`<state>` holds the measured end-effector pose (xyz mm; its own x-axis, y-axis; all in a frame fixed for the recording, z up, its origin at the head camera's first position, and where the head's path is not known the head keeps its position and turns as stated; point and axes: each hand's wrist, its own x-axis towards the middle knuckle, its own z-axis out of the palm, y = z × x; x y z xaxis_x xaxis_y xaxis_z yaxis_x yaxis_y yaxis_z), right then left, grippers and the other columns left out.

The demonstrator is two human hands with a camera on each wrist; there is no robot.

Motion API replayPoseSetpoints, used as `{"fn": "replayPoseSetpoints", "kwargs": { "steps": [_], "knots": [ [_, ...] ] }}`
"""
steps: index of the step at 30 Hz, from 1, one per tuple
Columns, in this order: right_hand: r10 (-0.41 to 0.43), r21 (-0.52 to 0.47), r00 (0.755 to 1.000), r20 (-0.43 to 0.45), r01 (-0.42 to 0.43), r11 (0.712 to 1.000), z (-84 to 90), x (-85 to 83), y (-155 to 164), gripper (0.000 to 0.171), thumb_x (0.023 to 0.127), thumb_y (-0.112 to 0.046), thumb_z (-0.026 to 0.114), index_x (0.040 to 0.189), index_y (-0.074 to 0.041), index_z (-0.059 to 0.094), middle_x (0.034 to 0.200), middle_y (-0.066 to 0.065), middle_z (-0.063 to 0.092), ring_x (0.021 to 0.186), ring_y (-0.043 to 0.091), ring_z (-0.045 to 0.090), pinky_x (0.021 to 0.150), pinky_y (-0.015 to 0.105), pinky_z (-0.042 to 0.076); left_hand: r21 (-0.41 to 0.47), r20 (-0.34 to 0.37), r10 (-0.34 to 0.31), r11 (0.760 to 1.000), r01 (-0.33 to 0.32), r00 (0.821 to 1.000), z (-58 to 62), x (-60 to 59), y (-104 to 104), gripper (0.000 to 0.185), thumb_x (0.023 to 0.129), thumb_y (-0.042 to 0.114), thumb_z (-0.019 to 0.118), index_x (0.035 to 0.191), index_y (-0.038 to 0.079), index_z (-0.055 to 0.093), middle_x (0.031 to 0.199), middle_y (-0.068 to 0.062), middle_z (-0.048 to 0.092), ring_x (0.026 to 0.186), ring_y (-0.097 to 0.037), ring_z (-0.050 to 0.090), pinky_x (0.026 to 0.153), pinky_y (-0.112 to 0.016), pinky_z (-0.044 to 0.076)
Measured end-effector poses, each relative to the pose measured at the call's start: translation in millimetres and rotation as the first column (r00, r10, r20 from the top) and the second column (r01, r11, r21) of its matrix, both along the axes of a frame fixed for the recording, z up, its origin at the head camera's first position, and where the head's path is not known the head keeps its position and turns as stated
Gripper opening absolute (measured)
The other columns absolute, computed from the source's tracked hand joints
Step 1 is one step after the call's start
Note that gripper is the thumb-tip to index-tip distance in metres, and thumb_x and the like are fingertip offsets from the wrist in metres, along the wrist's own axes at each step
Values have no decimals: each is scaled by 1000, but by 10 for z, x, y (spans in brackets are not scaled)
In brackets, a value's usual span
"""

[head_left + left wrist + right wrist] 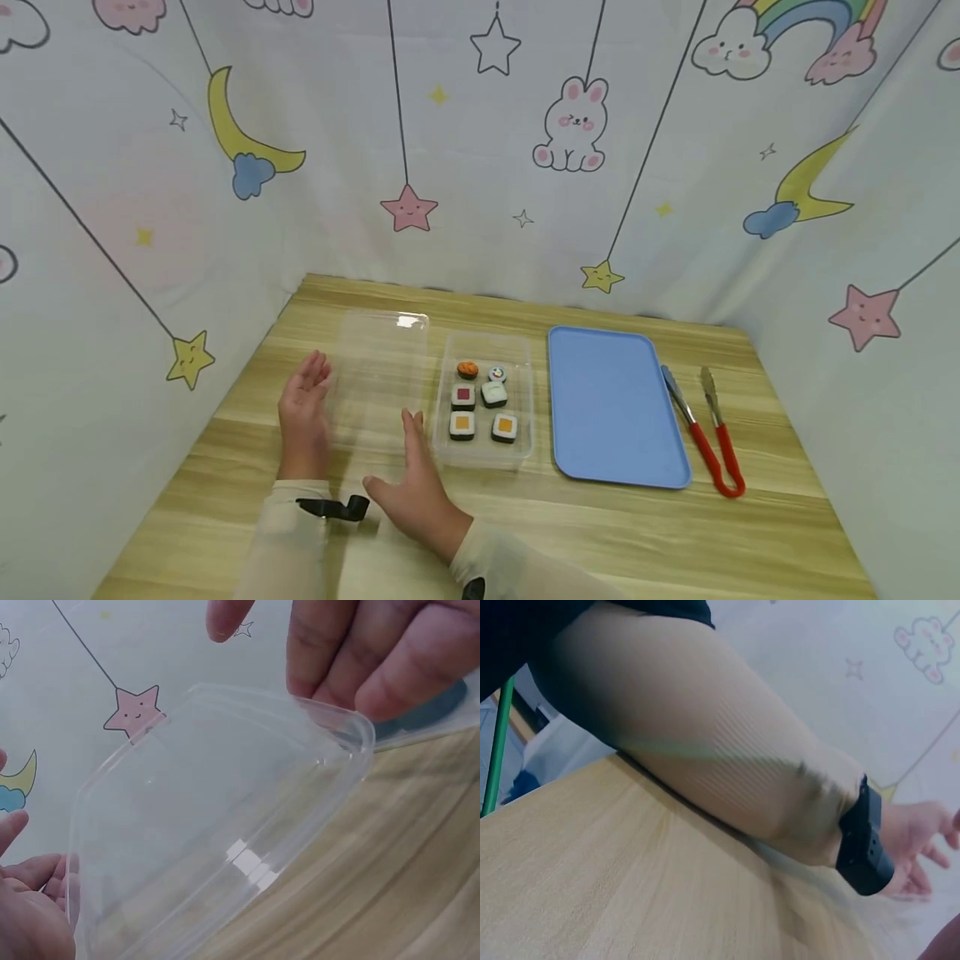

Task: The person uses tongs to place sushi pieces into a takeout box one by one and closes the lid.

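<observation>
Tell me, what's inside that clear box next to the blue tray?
The clear box holds six toy sushi pieces in two columns, all visible since it has no lid on. Their undersides are hidden.

Surface: wooden table (637, 533), light grain
Left part: clear plastic lid (378, 379)
Middle: clear box (521, 392) holding six sushi pieces (483, 402)
Right of middle: blue tray (611, 404)
Far right: red-handled tongs (708, 433)

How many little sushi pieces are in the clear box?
6, all in the clear box beside the blue tray, in three rows of two: back, middle, front. None seems hidden.
</observation>
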<state>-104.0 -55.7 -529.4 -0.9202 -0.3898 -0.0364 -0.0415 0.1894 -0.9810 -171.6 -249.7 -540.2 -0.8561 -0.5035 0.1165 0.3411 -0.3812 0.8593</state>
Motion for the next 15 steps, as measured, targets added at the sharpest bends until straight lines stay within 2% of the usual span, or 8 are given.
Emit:
{"fn": "replayPoseSetpoints", "kwargs": {
  "steps": [3, 7, 12, 15],
  "knots": [
    [13, 3, 999, -38, -13, 1000, 13, 3, 12, 102, 88, -25, 75, 168, -29, 12, 174, 8, -2, 157, 28, 8, 121, 62, 19, 48, -81, 8, 999, -4, 997, 15, 16, 1, 48, 102, -13, 44, 150, -12, 41, 138, -8, 61, 131, -23, 52, 115, -30, 37],
    [30, 2, 993, -116, -30, 1000, 67, 17, 42, 104, 86, -25, 75, 168, -27, 12, 174, 6, -2, 157, 31, 10, 119, 65, 23, 66, -194, 9, 998, 4, 981, 37, 38, 12, 49, 101, -14, 42, 150, -14, 40, 143, -18, 58, 136, -27, 51, 121, -34, 31],
    [45, -5, 978, -202, -47, 999, 201, 30, 102, 108, 87, -24, 75, 168, -25, 5, 174, 4, -7, 157, 31, 7, 117, 66, 25, 49, -363, -5, 998, 25, 932, 162, 37, 107, 57, 95, -18, 38, 152, -14, 36, 141, -22, 54, 135, -31, 45, 118, -33, 30],
    [29, -15, 969, -245, -34, 999, 281, 18, 144, 111, 87, -22, 75, 168, -26, -1, 173, -1, -11, 158, 28, 2, 119, 64, 23, 40, -421, -26, 998, 48, 907, 298, 56, 194, 62, 92, -17, 38, 154, -12, 35, 136, -17, 51, 129, -26, 44, 114, -32, 31]
  ]
}}
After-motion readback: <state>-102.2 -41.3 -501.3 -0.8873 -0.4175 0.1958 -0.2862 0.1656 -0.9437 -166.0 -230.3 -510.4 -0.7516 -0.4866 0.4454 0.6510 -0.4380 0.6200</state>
